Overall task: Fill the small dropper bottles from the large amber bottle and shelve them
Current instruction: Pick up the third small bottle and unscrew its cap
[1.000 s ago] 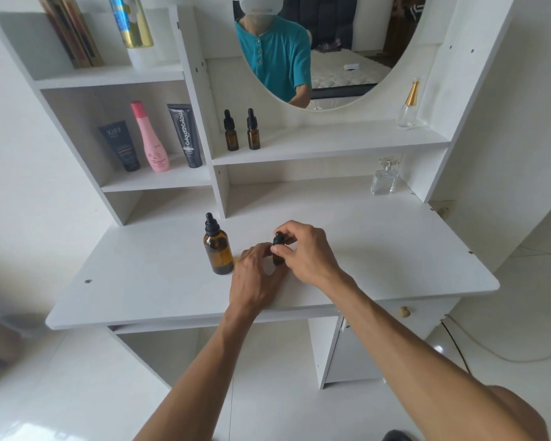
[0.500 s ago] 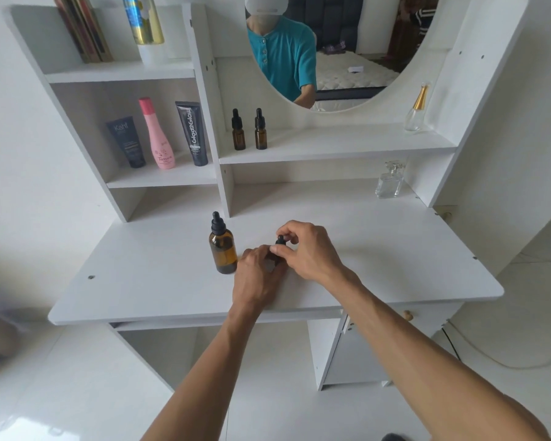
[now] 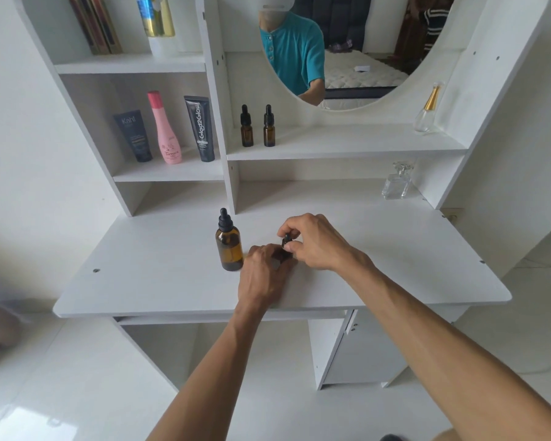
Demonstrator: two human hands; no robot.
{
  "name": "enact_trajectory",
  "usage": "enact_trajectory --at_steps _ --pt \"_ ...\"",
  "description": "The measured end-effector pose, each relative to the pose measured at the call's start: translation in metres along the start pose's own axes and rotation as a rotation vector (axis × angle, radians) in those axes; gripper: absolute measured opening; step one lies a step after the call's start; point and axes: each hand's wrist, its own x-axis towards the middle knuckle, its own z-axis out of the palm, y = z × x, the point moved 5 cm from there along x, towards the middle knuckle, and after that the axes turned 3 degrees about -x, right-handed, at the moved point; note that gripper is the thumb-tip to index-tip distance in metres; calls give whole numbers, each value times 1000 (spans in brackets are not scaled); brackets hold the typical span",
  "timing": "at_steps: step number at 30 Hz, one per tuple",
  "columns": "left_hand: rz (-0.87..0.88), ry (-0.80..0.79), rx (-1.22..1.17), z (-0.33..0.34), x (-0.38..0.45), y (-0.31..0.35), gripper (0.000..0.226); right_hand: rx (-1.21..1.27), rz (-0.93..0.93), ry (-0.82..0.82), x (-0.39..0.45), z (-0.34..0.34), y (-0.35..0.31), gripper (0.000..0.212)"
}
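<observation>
The large amber bottle [image 3: 229,249] with a black dropper cap stands capped on the white desk [image 3: 140,281]. Just right of it, my left hand [image 3: 261,275] wraps the body of a small dropper bottle [image 3: 286,246] on the desk; most of that bottle is hidden. My right hand [image 3: 315,241] pinches its black cap from above. Two small amber dropper bottles [image 3: 246,128] [image 3: 269,128] stand side by side on the middle shelf [image 3: 347,148] under the mirror.
The left shelf holds a dark tube [image 3: 133,136], a pink bottle [image 3: 165,130] and a black tube [image 3: 200,128]. A clear perfume bottle [image 3: 396,183] stands at the desk's back right, a gold-capped one [image 3: 427,109] on the shelf's right end. Books and a gold can sit on the top shelf.
Both hands stay on the small bottle with only slight finger shifts at the cap. The camera has tilted a little; the large bottle has not moved.
</observation>
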Motion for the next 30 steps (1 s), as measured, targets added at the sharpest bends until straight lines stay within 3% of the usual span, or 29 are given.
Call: enact_trajectory --at_steps 7,10,15,19,30 --pt "-6 8 10 -2 -1 3 25 -50 5 -18 5 -4 -7 14" --pt "0 18 8 -4 -2 6 25 -38 -12 -69 5 -5 -11 32" --pt "-6 13 10 -4 -2 5 23 -107 21 -72 7 -3 -10 23" --pt "-9 6 10 -4 -3 6 22 -68 18 -98 7 -4 -13 36" --pt "-17 5 20 -3 -2 5 21 -264 8 -94 11 -8 -22 20"
